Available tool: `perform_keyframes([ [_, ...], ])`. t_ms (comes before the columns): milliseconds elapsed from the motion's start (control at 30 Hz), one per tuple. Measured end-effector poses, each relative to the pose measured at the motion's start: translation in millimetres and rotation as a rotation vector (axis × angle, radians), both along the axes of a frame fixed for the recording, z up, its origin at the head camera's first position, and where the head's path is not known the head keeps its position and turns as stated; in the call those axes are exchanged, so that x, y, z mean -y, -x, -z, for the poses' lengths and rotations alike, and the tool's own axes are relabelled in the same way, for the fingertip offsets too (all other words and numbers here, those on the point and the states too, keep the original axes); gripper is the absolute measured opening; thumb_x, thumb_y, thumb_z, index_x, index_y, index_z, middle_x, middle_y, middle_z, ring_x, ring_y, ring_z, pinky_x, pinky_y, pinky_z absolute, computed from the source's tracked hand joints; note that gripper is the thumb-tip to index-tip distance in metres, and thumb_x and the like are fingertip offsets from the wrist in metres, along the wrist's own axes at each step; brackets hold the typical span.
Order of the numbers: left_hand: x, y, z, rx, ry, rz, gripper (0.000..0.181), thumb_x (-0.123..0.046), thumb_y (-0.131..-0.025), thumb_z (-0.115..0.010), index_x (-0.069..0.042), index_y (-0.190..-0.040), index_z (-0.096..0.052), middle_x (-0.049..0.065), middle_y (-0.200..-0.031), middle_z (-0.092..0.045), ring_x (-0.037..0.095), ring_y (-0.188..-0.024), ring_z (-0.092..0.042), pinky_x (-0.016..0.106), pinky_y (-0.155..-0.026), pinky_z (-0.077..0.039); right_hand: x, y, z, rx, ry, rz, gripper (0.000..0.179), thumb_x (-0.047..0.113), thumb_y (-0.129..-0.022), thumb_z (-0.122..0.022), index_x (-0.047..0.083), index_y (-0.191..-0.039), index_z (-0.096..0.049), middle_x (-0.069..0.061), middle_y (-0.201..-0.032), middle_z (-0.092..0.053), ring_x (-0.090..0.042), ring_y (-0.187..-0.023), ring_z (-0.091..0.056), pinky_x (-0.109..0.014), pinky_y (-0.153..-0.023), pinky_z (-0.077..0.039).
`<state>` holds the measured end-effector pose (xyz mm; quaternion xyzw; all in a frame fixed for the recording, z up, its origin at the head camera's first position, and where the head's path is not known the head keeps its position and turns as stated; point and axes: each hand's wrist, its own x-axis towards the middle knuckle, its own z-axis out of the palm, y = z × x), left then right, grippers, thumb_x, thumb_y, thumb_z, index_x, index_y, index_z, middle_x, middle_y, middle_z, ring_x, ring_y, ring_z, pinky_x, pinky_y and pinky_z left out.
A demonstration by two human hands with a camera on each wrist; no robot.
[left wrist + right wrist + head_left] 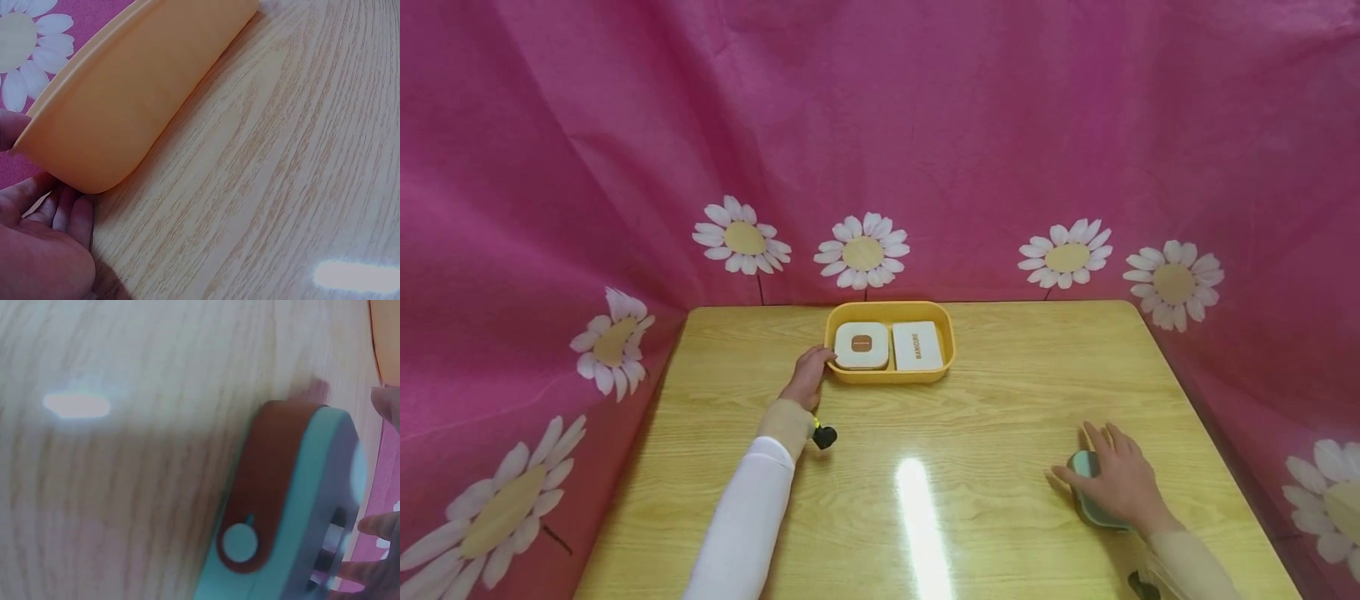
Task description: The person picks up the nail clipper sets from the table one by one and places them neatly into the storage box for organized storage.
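Note:
A yellow tray (pixel 891 377) sits at the table's back edge. Inside it are a white square box with a brown label (pixel 861 337) and a white box marked MANICURE (pixel 917 346). My left hand (pixel 807 377) grips the tray's left end; in the left wrist view its thumb is at the rim and its fingers are below. On the right, my right hand (pixel 1123 479) hovers with spread fingers over a teal-green case (pixel 1084 465). In the right wrist view the case shows a brown strap (pixel 272 469) with a round stud. Contact there cannot be told.
The wooden table (pixel 1000 417) reflects a bright strip of light in front. A pink cloth (pixel 955 150) with white daisies hangs behind it and along both sides.

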<state>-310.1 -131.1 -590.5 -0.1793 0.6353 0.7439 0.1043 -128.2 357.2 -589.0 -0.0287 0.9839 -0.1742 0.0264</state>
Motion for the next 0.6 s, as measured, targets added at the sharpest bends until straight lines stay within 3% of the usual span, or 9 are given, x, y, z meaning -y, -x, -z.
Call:
perform_keyframes([
  [133,0.1,-0.1,0.3,0.004,0.008,0.006,0.036,-0.007,-0.099,-0.053,0.007,-0.132,-0.058,0.015,-0.137,-0.054,0.022,-0.116,-0.052,0.031,-0.1,-0.044,-2.2,-5.2,1.0,-0.005,0.0,0.014,0.105,0.06,-0.082,-0.08,-0.008,-0.151,-0.042,-0.045,-0.145,-0.04,-0.067,-0.127,-0.041,-0.08,-0.094,-0.04],
  [300,0.4,0.1,1.4,-0.005,0.007,0.004,0.036,-0.007,-0.1,-0.053,0.007,-0.132,-0.059,0.015,-0.135,-0.056,0.021,-0.114,-0.053,0.03,-0.098,-0.044,-3.3,-11.7,-0.1,0.025,0.013,0.047,0.102,0.06,-0.078,-0.085,-0.006,-0.146,-0.047,-0.041,-0.138,-0.044,-0.064,-0.118,-0.047,-0.074,-0.082,-0.047],
  [600,-1.5,-1.8,-0.6,-0.013,-0.011,0.003,0.037,-0.004,-0.099,-0.052,0.009,-0.133,-0.057,0.017,-0.136,-0.054,0.023,-0.117,-0.052,0.031,-0.101,-0.044,-5.2,-24.5,-2.5,0.002,0.031,0.053,0.102,0.057,-0.073,-0.09,-0.006,-0.141,-0.047,-0.043,-0.136,-0.04,-0.069,-0.114,-0.042,-0.068,-0.07,-0.05],
])
